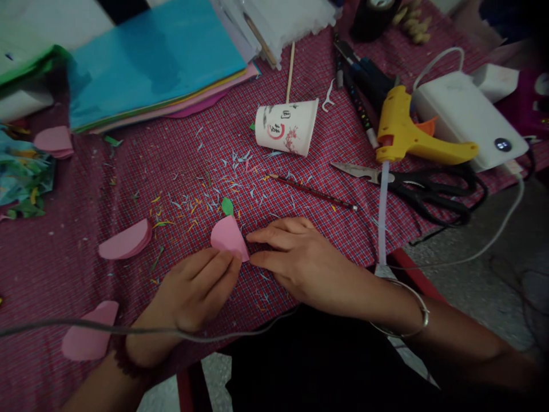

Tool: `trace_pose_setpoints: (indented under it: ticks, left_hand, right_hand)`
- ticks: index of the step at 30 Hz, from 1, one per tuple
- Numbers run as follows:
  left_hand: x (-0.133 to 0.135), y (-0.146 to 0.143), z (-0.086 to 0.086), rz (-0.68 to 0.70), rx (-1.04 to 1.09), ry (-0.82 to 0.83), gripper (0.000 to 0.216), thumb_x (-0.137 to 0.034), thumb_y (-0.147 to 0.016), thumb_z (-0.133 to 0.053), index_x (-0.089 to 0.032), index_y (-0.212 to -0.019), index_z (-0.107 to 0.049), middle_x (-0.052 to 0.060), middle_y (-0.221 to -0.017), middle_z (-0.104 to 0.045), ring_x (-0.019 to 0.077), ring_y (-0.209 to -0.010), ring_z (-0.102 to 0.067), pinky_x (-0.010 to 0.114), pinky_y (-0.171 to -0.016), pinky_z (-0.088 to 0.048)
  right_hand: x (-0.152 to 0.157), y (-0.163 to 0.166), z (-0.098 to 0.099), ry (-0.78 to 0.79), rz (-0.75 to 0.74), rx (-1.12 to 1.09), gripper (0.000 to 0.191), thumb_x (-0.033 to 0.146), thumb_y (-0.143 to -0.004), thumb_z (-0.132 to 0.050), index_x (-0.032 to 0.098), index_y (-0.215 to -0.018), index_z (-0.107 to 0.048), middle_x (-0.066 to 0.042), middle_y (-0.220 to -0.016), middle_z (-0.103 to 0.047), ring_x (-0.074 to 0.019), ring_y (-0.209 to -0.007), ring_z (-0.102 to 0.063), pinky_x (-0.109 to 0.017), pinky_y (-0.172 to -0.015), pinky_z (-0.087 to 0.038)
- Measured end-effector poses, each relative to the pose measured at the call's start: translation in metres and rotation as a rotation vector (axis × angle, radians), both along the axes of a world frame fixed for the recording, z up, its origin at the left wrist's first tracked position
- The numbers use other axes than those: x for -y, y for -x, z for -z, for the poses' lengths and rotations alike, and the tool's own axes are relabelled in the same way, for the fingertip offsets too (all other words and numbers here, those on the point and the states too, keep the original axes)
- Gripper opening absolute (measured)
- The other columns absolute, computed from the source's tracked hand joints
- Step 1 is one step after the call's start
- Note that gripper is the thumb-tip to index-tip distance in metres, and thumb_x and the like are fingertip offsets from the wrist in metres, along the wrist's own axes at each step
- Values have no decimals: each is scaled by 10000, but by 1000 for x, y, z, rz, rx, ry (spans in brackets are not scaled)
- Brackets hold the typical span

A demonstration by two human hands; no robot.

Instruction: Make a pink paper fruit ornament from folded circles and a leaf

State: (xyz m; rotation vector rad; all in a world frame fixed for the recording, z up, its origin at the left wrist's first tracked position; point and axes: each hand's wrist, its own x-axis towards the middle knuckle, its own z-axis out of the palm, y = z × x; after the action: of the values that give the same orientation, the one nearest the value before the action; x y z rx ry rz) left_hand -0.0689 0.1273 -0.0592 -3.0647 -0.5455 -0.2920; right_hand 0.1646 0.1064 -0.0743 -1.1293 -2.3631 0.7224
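Observation:
A folded piece of pink paper with a rounded edge lies on the checked cloth in front of me. My left hand has its fingers together, gripping the lower part of this paper. On the other side, my right hand reaches its fingertips to the straight right edge of the paper, thumb and forefinger spread apart. A small green paper leaf sits just above the pink piece. More folded pink paper lies to the left, and another pink piece is below it.
Paper snippets and a pencil lie beyond my hands. A paper cup rests on its side. At right are black scissors, a yellow glue gun and a white power bank. Coloured sheets are stacked behind. A cable crosses in front.

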Motion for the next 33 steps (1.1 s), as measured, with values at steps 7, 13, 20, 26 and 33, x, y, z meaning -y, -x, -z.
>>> trace_pose_setpoints:
  ticks: [7,13,20,26,33]
  left_hand:
    - [5,2,8,-24,-2,-29,271,-99,-943,-349,-76,-1087,-578,100,-991,-648,212,-910,-591,337,-793,-544]
    - [9,5,9,-73,-26,21,273,-80,-896,-427,-117,-1128,-567,93,-1044,-643,220,-959,-588,361,-836,-543]
    - [9,-4,4,-110,-46,7,350,-58,-887,-352,-117,-1122,-604,102,-949,-657,211,-883,-599,332,-757,-545]
    - [14,-14,3,-163,4,-92,360,-96,-902,-307,-114,-1031,-643,120,-1018,-680,234,-1000,-606,362,-839,-522]
    - [19,-15,10,-176,78,-89,371,-127,-923,-306,-113,-1019,-664,114,-1074,-689,249,-1056,-601,419,-948,-468]
  right_hand:
    - [0,0,-2,10,-8,-5,223,144,-904,-539,201,-1060,-687,-40,-1227,-617,-219,-1069,-499,-383,-913,-363]
    - [-1,-3,-3,40,13,-93,206,97,-899,-502,152,-944,-695,-50,-1171,-655,-203,-1054,-536,-371,-936,-376]
    - [0,-3,-7,94,65,-163,238,57,-882,-480,151,-996,-667,-47,-1084,-681,-177,-1019,-568,-347,-929,-409]
    - [-5,7,-12,40,0,-47,378,105,-924,-462,145,-1292,-538,-66,-1330,-575,-198,-1168,-495,-384,-999,-391]
    - [-19,17,-4,-52,-60,135,484,117,-937,-458,181,-1415,-415,-28,-1444,-479,-222,-1281,-390,-410,-1039,-373]
